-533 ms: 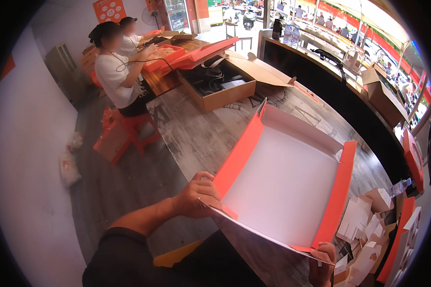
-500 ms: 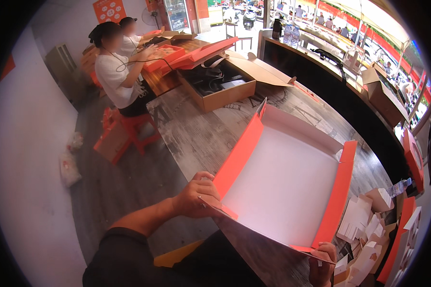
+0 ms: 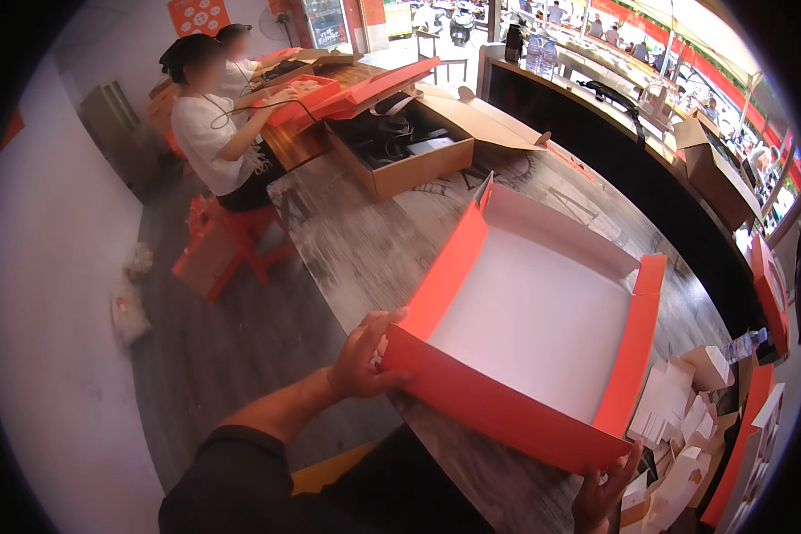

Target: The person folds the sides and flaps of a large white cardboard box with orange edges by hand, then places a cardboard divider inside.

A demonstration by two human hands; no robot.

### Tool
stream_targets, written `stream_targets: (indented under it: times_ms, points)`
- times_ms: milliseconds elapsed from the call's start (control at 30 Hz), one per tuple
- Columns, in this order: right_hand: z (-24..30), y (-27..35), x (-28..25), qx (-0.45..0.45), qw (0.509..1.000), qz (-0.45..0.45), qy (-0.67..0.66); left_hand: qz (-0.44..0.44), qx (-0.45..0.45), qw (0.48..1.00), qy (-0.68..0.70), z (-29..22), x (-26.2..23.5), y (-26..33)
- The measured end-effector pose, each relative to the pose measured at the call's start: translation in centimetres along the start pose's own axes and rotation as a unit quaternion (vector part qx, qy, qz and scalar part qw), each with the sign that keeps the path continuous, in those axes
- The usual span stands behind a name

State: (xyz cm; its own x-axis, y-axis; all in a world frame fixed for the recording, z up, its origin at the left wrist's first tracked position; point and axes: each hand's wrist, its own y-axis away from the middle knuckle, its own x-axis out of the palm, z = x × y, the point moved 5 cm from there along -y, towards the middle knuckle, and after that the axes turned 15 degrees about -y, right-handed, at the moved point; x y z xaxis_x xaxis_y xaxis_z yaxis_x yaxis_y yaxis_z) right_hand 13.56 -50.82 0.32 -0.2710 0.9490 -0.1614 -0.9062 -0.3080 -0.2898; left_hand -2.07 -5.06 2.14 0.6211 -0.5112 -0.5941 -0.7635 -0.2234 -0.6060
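Note:
A red cardboard box [image 3: 529, 307] with a white inside sits open-topped and tilted across the table in front of me. Its near wall [image 3: 507, 405] stands up with the red outer face toward me. At the near left corner my left hand [image 3: 365, 356] holds the box, fingers along the side and thumb against the near wall. Beside the near right corner is my right hand [image 3: 607, 489], its fingers stretched out and touching the corner edge. Part of the right hand is cut off by the lower edge of the view.
Beyond the box lies an open brown carton [image 3: 400, 160] with dark items in it. Loose white cardboard pieces [image 3: 676, 418] and a clear bottle [image 3: 746, 345] are at right. Two people sit at the far left, one with hands at a red box. A red stool [image 3: 256, 240] stands there.
The near wall has come up, so its red face now shows. My left hand's thumb has shifted onto that face. My right hand has loosened from the near edge, fingers now straight.

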Motion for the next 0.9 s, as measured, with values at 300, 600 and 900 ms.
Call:
stream_targets:
  times_ms: [300,600,900]
  points:
    - [4.9,-1.1,3.1,-0.203,0.931,0.054,0.298,-0.046,0.041,0.991,-0.115,-2.8,-0.6,-1.8]
    - [5.0,-2.0,3.3,-0.210,0.898,0.190,0.335,-0.063,0.071,0.959,-0.267,-3.8,-1.1,-1.8]
    - [7.7,-3.1,5.1,-0.177,0.859,0.278,0.392,0.085,0.091,0.950,-0.288,-4.5,-0.1,-2.4]
